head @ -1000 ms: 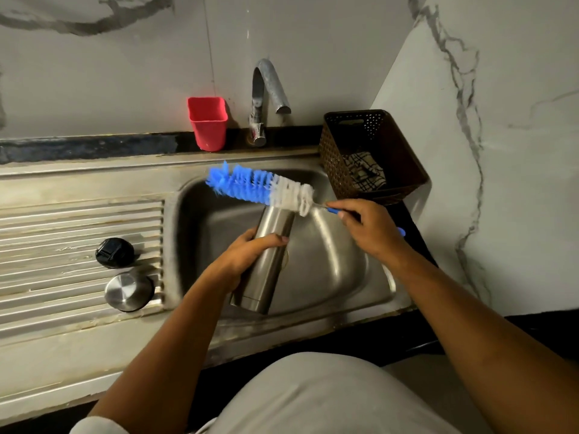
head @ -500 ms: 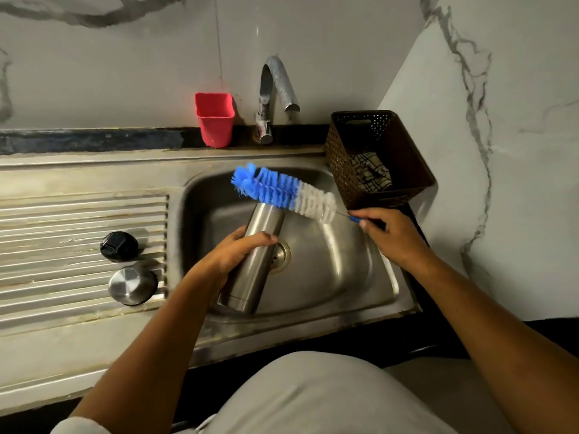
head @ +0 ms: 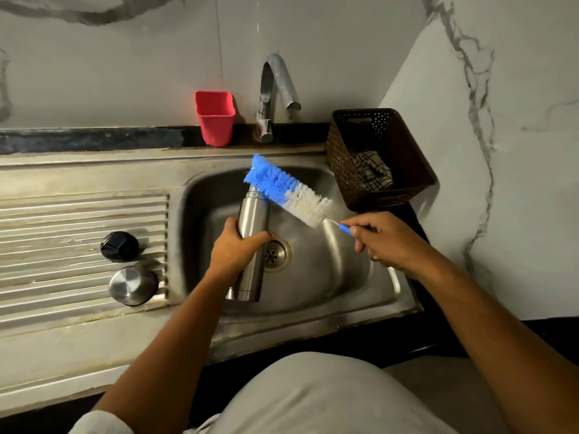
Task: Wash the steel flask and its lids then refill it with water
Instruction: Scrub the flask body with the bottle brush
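Observation:
My left hand point(head: 236, 245) grips the steel flask point(head: 253, 214) around its middle, holding it tilted over the sink basin point(head: 329, 277) with its open mouth pointing away. My right hand point(head: 385, 242) pinches the blue handle of a bottle brush point(head: 288, 191) with blue and white bristles. The brush lies slantwise over the flask's mouth, blue tip up and to the left, outside the flask. On the ribbed drainboard point(head: 62, 220) to the left rest a black inner lid point(head: 119, 246) and a steel cap point(head: 133, 286).
A curved tap point(head: 279, 89) stands behind the basin, no water running. A red plastic cup point(head: 215, 118) sits on the dark ledge beside it. A brown woven basket point(head: 380, 158) holding a checked cloth stands at the sink's right rear corner. The drain point(head: 275, 253) lies beneath the flask.
The brush has swung rightward and its blue tip now sits just over the flask's mouth. My right hand has drawn back to the right. The flask stands more upright in my left hand.

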Demonstrator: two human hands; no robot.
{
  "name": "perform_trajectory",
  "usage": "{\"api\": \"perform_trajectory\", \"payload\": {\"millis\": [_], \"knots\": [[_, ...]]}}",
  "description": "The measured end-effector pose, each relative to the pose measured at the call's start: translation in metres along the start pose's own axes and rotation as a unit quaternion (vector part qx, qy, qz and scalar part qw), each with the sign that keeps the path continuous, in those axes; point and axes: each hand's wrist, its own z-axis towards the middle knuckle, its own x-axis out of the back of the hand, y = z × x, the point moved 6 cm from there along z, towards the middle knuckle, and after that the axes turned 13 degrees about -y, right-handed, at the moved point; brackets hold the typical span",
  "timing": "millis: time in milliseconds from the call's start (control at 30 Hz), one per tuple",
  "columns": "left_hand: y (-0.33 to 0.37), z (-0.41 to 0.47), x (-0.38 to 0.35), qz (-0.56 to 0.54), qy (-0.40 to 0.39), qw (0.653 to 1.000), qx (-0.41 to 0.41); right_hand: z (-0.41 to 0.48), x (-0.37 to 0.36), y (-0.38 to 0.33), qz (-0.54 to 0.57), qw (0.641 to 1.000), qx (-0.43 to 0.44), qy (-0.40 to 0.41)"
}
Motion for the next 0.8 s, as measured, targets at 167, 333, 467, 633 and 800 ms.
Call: {"api": "perform_trajectory", "payload": {"millis": [167,333,467,633,800], "knots": [[0.015,-0.004,-0.013,0.142,0.028,0.989,-0.02,-0.006,-0.006,-0.041,-0.051,0.998,-0.041,0.009],[0.024,-0.009,-0.02,0.166,0.034,0.984,-0.049,-0.003,-0.012,-0.056,-0.05,0.993,-0.107,-0.002],[0.02,-0.008,-0.006,0.181,0.054,0.981,-0.038,-0.013,-0.007,-0.065,0.002,0.993,-0.113,-0.027],[0.022,-0.016,-0.031,0.215,0.018,0.974,-0.067,0.001,-0.012,-0.073,0.022,0.99,-0.141,0.003],[0.006,-0.012,-0.01,0.129,0.062,0.99,-0.012,-0.014,0.0,-0.065,-0.011,0.993,-0.117,0.017]]}}
